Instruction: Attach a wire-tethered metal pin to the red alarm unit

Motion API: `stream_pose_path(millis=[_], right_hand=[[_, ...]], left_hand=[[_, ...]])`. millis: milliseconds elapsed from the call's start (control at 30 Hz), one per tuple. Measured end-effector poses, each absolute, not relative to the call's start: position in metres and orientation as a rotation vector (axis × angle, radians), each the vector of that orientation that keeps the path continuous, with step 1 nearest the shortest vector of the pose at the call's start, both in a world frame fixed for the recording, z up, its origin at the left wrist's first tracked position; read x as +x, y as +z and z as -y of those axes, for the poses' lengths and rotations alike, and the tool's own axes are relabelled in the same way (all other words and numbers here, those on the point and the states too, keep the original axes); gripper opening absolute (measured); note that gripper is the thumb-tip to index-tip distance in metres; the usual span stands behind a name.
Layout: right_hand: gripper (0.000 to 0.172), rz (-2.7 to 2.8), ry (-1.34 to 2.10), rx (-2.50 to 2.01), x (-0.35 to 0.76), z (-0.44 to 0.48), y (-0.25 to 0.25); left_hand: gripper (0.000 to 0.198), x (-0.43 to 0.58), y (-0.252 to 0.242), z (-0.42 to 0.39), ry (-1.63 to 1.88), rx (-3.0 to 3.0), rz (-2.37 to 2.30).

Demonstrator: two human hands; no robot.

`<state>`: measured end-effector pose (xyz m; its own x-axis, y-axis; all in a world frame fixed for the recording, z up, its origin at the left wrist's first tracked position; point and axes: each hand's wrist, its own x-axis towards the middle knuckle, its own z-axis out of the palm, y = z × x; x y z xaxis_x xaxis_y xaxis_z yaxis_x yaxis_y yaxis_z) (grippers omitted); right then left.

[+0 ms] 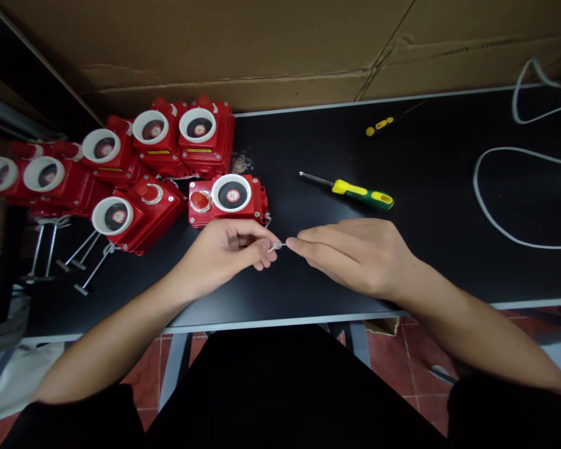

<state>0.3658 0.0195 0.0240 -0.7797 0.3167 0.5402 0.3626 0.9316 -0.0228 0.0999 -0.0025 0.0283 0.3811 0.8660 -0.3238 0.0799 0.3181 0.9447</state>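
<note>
Between my two hands is a small silvery metal fitting, too small to name exactly. My left hand pinches one end of it between thumb and forefinger. At its other end, the closed fingertips of my right hand pinch a thin pale piece that looks like a wire or cord end. Just behind my left hand lies a red box with a white-ringed round window and a red knob, its front edge partly hidden by that hand. A green and yellow screwdriver lies behind my right hand.
Several more red boxes crowd the table's left side, with metal T-shaped rods beside them. A smaller yellow and black screwdriver lies at the back. White cable loops at right. Cardboard stands behind the black table.
</note>
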Motion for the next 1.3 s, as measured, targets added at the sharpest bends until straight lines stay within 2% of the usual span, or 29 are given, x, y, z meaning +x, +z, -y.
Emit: stream_pose_path(millis=[200, 467, 633, 900, 1100, 1300], right_hand=[[0.014, 2.492, -0.077, -0.486, 0.37, -0.02, 0.026], [0.017, 2.458, 0.142, -0.548, 0.374, -0.015, 0.031], [0.023, 2.455, 0.216, -0.603, 0.376, -0.008, 0.035], [0.019, 2.478, 0.276, -0.753, 0.373, 0.003, 0.053], [0.02, 2.561, 0.199, -0.633, 0.378, -0.002, 0.049], [0.026, 2.643, -0.036, -0.564, 0.379, -0.007, 0.046]], left_hand=[[0.008, 0.101, 0.027, 0.004, 0.721, 0.979, -0.977], [0.005, 0.104, 0.033, 0.01, 0.859, 0.989, -0.85], [0.011, 0.104, 0.037, 0.013, 0.869, 1.022, -0.861], [0.022, 0.106, 0.046, 0.022, 0.944, 1.251, -0.956], [0.026, 0.104, 0.039, 0.019, 1.02, 1.601, -0.925], [0.025, 0.101, 0.035, 0.019, 0.984, 1.855, -1.056]])
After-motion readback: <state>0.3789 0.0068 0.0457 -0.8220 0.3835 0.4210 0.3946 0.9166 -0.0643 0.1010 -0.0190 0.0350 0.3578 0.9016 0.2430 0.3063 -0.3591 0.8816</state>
